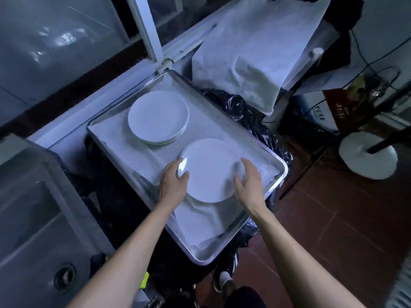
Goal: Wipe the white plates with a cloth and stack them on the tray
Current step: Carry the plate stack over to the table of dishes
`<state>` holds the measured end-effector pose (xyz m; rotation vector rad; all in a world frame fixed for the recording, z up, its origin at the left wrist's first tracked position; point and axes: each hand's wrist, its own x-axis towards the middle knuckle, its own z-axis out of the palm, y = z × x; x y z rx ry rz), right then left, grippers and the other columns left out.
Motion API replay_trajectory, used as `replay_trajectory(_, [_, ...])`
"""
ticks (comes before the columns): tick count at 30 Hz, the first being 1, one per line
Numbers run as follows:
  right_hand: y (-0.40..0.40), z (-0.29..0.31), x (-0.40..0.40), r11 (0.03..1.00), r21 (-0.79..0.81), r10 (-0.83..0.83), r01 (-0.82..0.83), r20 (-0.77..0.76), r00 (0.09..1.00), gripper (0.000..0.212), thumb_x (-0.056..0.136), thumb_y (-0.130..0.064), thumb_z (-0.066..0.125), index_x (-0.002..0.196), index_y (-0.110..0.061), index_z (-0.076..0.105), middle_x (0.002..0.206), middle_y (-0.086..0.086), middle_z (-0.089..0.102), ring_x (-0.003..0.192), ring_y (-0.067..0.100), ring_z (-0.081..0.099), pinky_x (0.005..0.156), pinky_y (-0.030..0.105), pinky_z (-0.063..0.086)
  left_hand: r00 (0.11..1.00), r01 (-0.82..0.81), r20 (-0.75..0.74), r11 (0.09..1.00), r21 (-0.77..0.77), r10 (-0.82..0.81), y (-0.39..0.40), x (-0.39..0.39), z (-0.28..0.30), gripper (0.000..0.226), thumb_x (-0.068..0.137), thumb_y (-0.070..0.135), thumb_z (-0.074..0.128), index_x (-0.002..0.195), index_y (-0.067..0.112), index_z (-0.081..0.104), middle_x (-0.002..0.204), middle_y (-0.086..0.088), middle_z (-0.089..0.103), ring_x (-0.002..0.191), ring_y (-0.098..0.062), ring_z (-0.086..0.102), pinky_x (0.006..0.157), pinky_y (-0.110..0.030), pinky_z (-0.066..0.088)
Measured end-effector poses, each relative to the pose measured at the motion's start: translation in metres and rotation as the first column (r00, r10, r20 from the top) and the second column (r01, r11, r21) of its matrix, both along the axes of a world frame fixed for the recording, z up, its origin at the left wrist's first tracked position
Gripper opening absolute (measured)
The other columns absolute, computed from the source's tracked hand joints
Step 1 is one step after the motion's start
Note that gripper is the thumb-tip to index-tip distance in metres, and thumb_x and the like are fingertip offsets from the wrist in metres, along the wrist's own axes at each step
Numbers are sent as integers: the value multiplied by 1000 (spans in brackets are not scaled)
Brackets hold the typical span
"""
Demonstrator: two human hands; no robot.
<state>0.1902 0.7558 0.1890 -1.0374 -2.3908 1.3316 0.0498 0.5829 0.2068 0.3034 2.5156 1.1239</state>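
A metal tray (270, 192) sits on a support wrapped in black plastic sheeting (251, 116), lined with a pale mesh-textured cloth (200, 221) that bunches up at the near end. Two groups of white plates lie on the liner. At the far end stands a stack of plates (158, 117), several rims visible along its near edge. Nearer the person lies a single white plate (210, 168), apart from the stack by a narrow strip of liner.

The left hand (173, 177) is at the plate's left rim: the thumb lies over the upper surface and the fingers curl at the edge, so the hand grips the rim. The right hand (248, 177) is at the plate's right rim, fingers slightly spread and loosely bent, fingertips touching the plate near its edge; whether any finger hooks beneath the rim cannot be told. Whether the plate rests flat on the liner or is slightly raised cannot be told either.

Beyond the tray, a large white cloth (255, 61) is draped over a raised object. To the right, on a reddish tiled floor (347, 218), stands a round white base (368, 155) with a dark pole. At lower left is a pale countertop (40, 218) with a round drain fitting (65, 277).
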Motion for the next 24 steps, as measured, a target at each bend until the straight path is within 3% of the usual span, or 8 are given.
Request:
replay_trajectory(4, [1,-14,-13,1000,2,5,-5,-85,996,33,95,-12,56,127,-11,48,119,5,56,109,28,47,94,43,42,998,-50,-41,998,-28,49,13,-6,-8,54,94,17,66,146,16,52,147,0,56,136,-20,48,117,-40,35])
replay_trajectory(7, [0,-24,-22,1000,16,19,-18,-85,996,29,97,-18,52,124,-13,46,115,2,54,104,28,49,94,49,43,998,-63,-30,998,12,63,21,-10,-16,55,94,12,65,146,16,51,148,-1,53,136,-19,46,114,-27,31])
replay_trajectory(10, [-8,-32,-25,999,24,-25,27,-77,997,44,100,-24,48,142,-17,35,135,2,46,122,23,40,108,38,30,995,-101,-11,993,61,102,24,-14,-27,55,92,8,65,145,19,53,145,3,54,135,-15,47,108,-20,30])
replay_trajectory(14, [-18,-37,-34,995,-25,-95,93,-74,993,60,101,-34,42,155,-16,24,157,-1,30,141,16,26,116,31,15,991,-132,5,982,133,132,23,-13,-41,58,92,8,63,146,26,50,143,13,51,134,-9,46,112,-28,35])
replay_trajectory(19, [-19,-37,-43,986,-57,-159,153,-100,982,55,101,-27,47,152,-26,28,148,-20,28,135,-6,22,113,23,15,983,-183,44,962,204,177,27,-12,-49,62,92,9,63,146,32,45,144,12,52,131,-6,47,108,-24,37])
replay_trajectory(24, [-19,-38,-45,973,-94,-218,209,-108,970,59,98,-23,54,153,-26,31,150,-16,33,136,0,25,114,29,18,980,-196,22,953,231,197,34,-13,-47,62,89,3,62,146,26,48,136,15,54,116,18,47,95,1,32])
